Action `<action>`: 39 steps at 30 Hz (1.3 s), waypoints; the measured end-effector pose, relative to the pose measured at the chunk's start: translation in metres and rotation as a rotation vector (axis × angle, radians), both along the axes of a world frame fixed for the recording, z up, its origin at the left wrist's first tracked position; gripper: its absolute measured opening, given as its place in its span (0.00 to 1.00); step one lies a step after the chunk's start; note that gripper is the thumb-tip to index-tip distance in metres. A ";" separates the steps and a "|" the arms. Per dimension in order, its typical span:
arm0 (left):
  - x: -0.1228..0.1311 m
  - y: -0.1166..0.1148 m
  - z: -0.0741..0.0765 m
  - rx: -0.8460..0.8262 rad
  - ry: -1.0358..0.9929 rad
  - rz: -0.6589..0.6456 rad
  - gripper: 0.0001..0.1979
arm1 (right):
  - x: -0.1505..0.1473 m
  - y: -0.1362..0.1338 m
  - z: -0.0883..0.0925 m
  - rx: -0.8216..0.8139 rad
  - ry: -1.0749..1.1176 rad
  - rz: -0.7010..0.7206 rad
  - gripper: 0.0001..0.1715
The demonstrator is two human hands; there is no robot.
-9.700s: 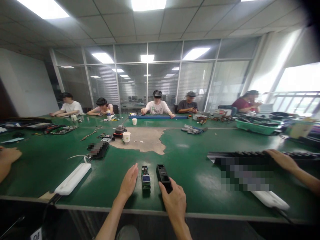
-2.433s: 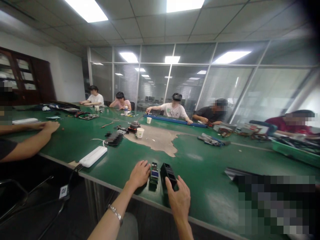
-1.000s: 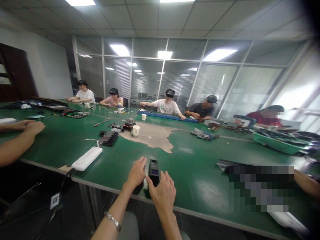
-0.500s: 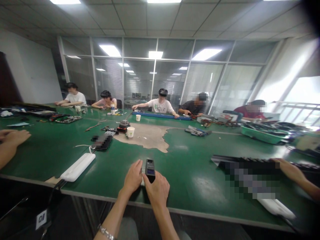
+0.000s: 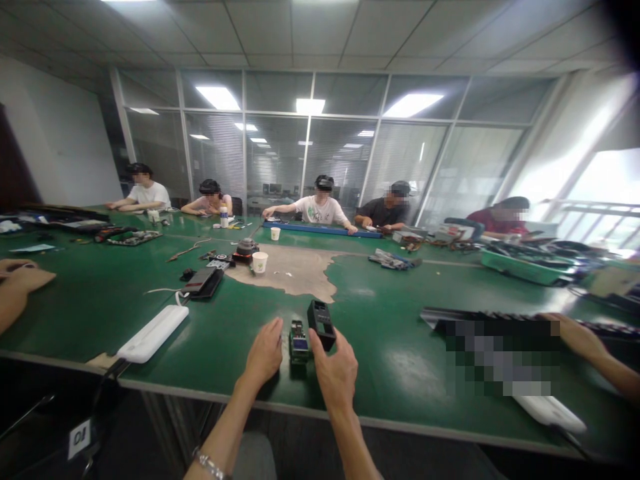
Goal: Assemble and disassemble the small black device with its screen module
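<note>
My right hand (image 5: 337, 370) pinches a black plastic casing (image 5: 321, 325) with cut-out windows, holding it tilted at the right of a small device. That device is a green circuit board with a dark blue display (image 5: 299, 343), lying between my hands near the table's front edge. My left hand (image 5: 265, 355) rests just left of the board, with its fingers curled together. A narrow gap shows between it and the board; whatever those fingers may hold is hidden.
On the green table (image 5: 380, 333), a white power strip (image 5: 154, 333) lies left and another (image 5: 550, 415) right. A paper cup (image 5: 259, 263) stands ahead beside a black phone-like device (image 5: 203, 283). A neighbour's hand (image 5: 580, 340) touches a long black part (image 5: 500, 323) at right. Several people sit opposite.
The black casing has come off the circuit board and moved right in my right hand, exposing the board. My left hand has shifted slightly left, away from it.
</note>
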State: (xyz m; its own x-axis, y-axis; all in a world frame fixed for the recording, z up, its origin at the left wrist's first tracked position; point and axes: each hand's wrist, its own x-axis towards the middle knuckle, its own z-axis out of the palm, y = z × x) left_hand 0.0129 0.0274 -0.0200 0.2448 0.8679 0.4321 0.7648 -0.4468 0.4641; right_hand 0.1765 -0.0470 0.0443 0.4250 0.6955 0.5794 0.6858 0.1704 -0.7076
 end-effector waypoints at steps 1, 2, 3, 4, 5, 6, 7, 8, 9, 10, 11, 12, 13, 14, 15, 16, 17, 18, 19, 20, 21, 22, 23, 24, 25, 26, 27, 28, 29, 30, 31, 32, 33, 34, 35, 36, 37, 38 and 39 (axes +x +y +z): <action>0.000 0.000 0.000 -0.007 0.006 0.003 0.25 | 0.007 -0.001 -0.005 -0.020 -0.012 -0.020 0.30; 0.000 0.000 0.001 -0.013 0.012 0.006 0.26 | 0.014 -0.001 -0.010 -0.049 -0.033 -0.025 0.31; 0.001 0.000 0.001 -0.019 0.018 0.007 0.26 | 0.019 -0.002 -0.016 -0.078 -0.055 -0.031 0.31; 0.001 0.000 0.003 -0.023 0.023 0.008 0.25 | 0.024 -0.002 -0.022 -0.101 -0.078 -0.035 0.31; 0.001 0.000 0.004 -0.026 0.028 0.009 0.25 | 0.027 -0.002 -0.027 -0.116 -0.104 -0.039 0.31; 0.002 -0.001 0.006 -0.030 0.031 0.009 0.25 | 0.029 -0.002 -0.032 -0.122 -0.130 -0.046 0.32; 0.002 -0.002 0.007 -0.034 0.034 0.010 0.25 | 0.030 -0.001 -0.035 -0.124 -0.154 -0.058 0.32; 0.002 -0.002 0.008 -0.039 0.036 0.010 0.25 | 0.031 -0.001 -0.038 -0.126 -0.178 -0.072 0.33; 0.002 -0.003 0.009 -0.042 0.039 0.009 0.24 | 0.030 0.000 -0.041 -0.133 -0.199 -0.089 0.33; 0.002 -0.004 0.010 -0.043 0.041 0.009 0.24 | 0.030 0.000 -0.043 -0.145 -0.219 -0.107 0.34; 0.002 -0.004 0.011 -0.043 0.043 0.008 0.24 | 0.029 0.000 -0.045 -0.162 -0.237 -0.123 0.34; 0.002 -0.005 0.011 -0.043 0.043 0.006 0.24 | 0.029 0.001 -0.047 -0.179 -0.255 -0.139 0.35; 0.002 -0.005 0.011 -0.041 0.043 0.005 0.24 | 0.028 0.001 -0.049 -0.192 -0.275 -0.154 0.36; 0.002 -0.005 0.011 -0.040 0.041 0.004 0.24 | 0.028 0.001 -0.052 -0.201 -0.295 -0.168 0.38; 0.002 -0.005 0.011 -0.038 0.038 0.004 0.24 | 0.028 0.001 -0.054 -0.205 -0.313 -0.181 0.40; 0.002 -0.005 0.011 -0.036 0.036 0.004 0.24 | 0.028 0.001 -0.056 -0.204 -0.328 -0.193 0.43; 0.002 -0.005 0.010 -0.033 0.032 0.005 0.24 | 0.028 0.001 -0.058 -0.200 -0.339 -0.203 0.45; 0.002 -0.005 0.010 -0.030 0.029 0.006 0.24 | 0.028 0.001 -0.059 -0.192 -0.346 -0.211 0.48; 0.002 -0.005 0.010 -0.028 0.027 0.008 0.24 | 0.029 0.001 -0.060 -0.183 -0.346 -0.218 0.50; 0.002 -0.004 0.009 -0.027 0.025 0.011 0.24 | 0.029 0.001 -0.061 -0.174 -0.343 -0.223 0.51; 0.002 -0.004 0.009 -0.026 0.024 0.015 0.24 | 0.029 0.001 -0.061 -0.167 -0.340 -0.226 0.52; 0.003 -0.003 0.009 -0.025 0.026 0.020 0.24 | 0.030 0.001 -0.061 -0.162 -0.338 -0.224 0.52; 0.003 -0.003 0.008 -0.021 0.031 0.027 0.24 | 0.030 0.001 -0.061 -0.161 -0.338 -0.219 0.51; 0.003 -0.002 0.008 -0.015 0.040 0.035 0.24 | 0.031 0.000 -0.061 -0.165 -0.337 -0.212 0.50; 0.003 -0.002 0.008 -0.007 0.051 0.047 0.25 | 0.031 0.000 -0.060 -0.174 -0.335 -0.203 0.48; 0.003 -0.002 0.007 0.002 0.063 0.058 0.25 | 0.032 -0.001 -0.060 -0.188 -0.332 -0.191 0.46; 0.003 -0.002 0.007 0.012 0.071 0.071 0.25 | 0.033 -0.002 -0.059 -0.204 -0.324 -0.180 0.44; 0.003 -0.001 0.006 0.018 0.078 0.081 0.25 | 0.033 -0.002 -0.058 -0.220 -0.314 -0.172 0.41; 0.003 -0.001 0.006 0.021 0.083 0.085 0.25 | 0.033 -0.003 -0.057 -0.233 -0.303 -0.167 0.39; 0.003 -0.001 0.005 0.018 0.088 0.079 0.24 | 0.033 -0.004 -0.056 -0.239 -0.292 -0.162 0.38; 0.002 -0.001 0.004 0.013 0.090 0.074 0.24 | 0.034 -0.005 -0.055 -0.242 -0.282 -0.153 0.37; 0.002 -0.001 0.003 0.009 0.093 0.069 0.24 | 0.033 -0.006 -0.054 -0.245 -0.271 -0.144 0.37; 0.002 -0.001 0.003 0.006 0.094 0.063 0.24 | 0.033 -0.007 -0.052 -0.249 -0.256 -0.133 0.37; 0.002 -0.001 0.002 0.002 0.095 0.058 0.24 | 0.033 -0.007 -0.050 -0.257 -0.237 -0.119 0.36; 0.002 0.000 0.002 -0.003 0.094 0.057 0.24 | 0.032 -0.008 -0.046 -0.267 -0.211 -0.104 0.36; 0.002 0.000 0.001 -0.009 0.093 0.058 0.24 | 0.032 -0.008 -0.042 -0.280 -0.174 -0.090 0.36; 0.003 0.000 0.001 -0.014 0.091 0.062 0.25 | 0.031 -0.008 -0.037 -0.292 -0.129 -0.077 0.35; 0.003 0.000 0.001 -0.018 0.089 0.066 0.25 | 0.029 -0.008 -0.032 -0.299 -0.081 -0.064 0.34; 0.004 -0.001 0.001 -0.019 0.088 0.069 0.25 | 0.027 -0.007 -0.026 -0.298 -0.039 -0.049 0.34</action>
State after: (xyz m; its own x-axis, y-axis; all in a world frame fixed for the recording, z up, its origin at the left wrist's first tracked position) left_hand 0.0166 0.0269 -0.0193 0.2205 0.8919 0.3947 0.8318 -0.3833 0.4015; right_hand 0.2038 -0.0543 0.0187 0.4437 0.8165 0.3692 0.7158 -0.0751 -0.6942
